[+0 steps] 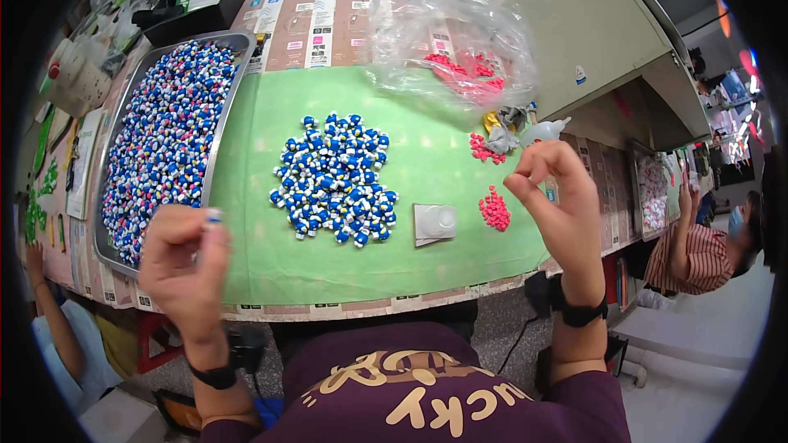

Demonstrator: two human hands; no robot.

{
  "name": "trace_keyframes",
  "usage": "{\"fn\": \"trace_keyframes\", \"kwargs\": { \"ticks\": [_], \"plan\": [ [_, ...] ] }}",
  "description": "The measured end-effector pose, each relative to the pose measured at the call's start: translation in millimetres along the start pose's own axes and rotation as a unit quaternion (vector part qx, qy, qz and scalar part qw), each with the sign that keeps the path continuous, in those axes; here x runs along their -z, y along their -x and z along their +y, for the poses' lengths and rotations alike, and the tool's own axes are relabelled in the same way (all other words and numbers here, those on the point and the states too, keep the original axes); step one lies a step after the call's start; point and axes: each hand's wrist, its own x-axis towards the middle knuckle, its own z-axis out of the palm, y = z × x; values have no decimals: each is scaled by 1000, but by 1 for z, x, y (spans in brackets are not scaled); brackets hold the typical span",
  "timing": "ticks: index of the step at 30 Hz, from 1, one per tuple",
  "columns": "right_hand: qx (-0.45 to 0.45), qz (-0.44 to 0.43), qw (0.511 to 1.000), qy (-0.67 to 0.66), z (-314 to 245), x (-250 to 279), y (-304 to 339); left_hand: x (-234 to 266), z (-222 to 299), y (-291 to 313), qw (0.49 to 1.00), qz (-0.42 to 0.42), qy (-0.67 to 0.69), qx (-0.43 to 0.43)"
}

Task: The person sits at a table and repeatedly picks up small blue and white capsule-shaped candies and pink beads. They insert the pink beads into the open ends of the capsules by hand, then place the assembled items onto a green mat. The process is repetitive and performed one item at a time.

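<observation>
My left hand (182, 271) is raised over the near right corner of a metal tray (215, 166). Between its thumb and fingertips is a small blue-and-white plastic piece (213, 216). My right hand (566, 207) is held above the right part of the green mat, its thumb and forefinger closed together; whatever is in the pinch is too small to make out. Just left of it lies a little heap of pink pieces (495, 209), with a second pink heap (484, 148) farther back. A large pile of blue-and-white pieces (335, 176) covers the mat's middle.
A small white block with a round clear top (435, 222) stands on the green mat (345, 275). Clear plastic bags (402, 29) with pink pieces lie behind, beside crumpled grey material (502, 139). A beige cabinet (583, 25) overhangs the right. Other people sit at both sides.
</observation>
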Motion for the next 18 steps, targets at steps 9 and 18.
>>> {"fn": "trace_keyframes", "kwargs": {
  "ticks": [9,18],
  "plan": [
    [-24,-145,970,194,40,-11,11,12,-6,-13,959,116,-259,16],
    [-16,-154,945,289,34,-26,13,-40,-8,16,918,-257,-301,25]
  ]
}}
